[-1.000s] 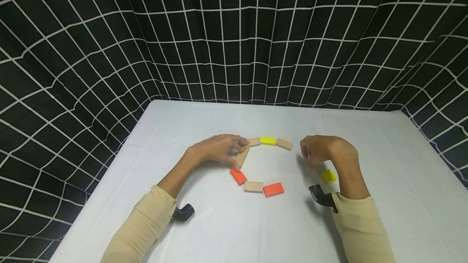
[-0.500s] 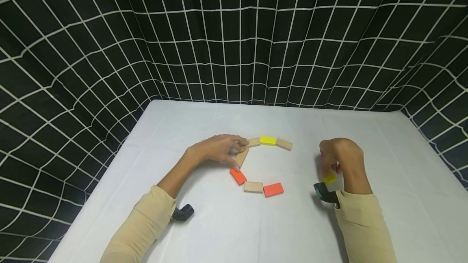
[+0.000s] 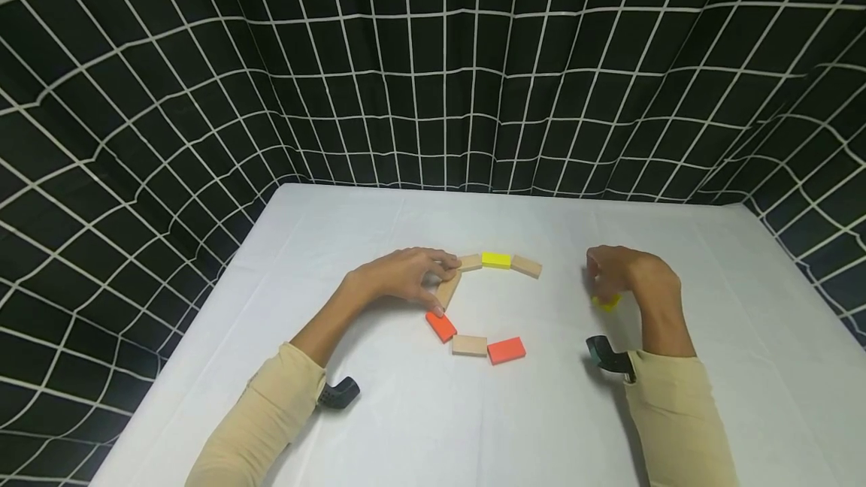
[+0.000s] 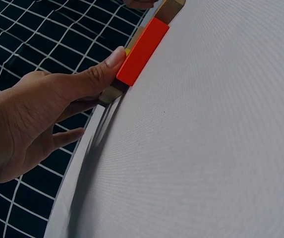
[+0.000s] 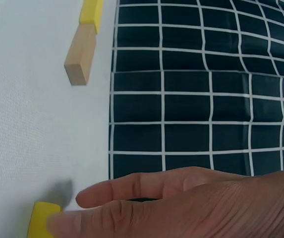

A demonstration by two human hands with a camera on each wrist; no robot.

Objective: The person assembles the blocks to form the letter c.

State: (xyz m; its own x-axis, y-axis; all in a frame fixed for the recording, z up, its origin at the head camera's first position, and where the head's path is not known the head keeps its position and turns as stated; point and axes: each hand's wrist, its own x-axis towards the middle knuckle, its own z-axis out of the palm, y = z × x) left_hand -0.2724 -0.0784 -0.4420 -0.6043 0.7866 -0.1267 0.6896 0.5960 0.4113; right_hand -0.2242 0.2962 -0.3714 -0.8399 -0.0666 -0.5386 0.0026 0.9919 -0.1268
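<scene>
In the head view, my left hand [image 3: 409,274] spans a plain wooden block [image 3: 448,290] end to end, fingers at its far end, thumb at its near end. The thumb tip also lies at the corner of a red block [image 3: 441,327]; the left wrist view shows this red block [image 4: 142,52] right beside the thumb. On the right, my right hand [image 3: 625,276] holds a yellow block [image 3: 607,303], mostly covered by the hand. In the right wrist view, the thumb overlaps this yellow block [image 5: 41,218], and the index finger extends close by.
Blocks form an open curve: a wooden one [image 3: 470,263], a yellow one [image 3: 497,260] and another wooden one [image 3: 526,267] at the back; a wooden one [image 3: 470,346] and a red one [image 3: 507,350] in front. A black gridded curtain [image 3: 473,81] surrounds the white table [image 3: 406,427].
My right hand has moved right to the yellow block, which has shifted away from me, toward the back of the table. My left hand and the curve of blocks stay in place.
</scene>
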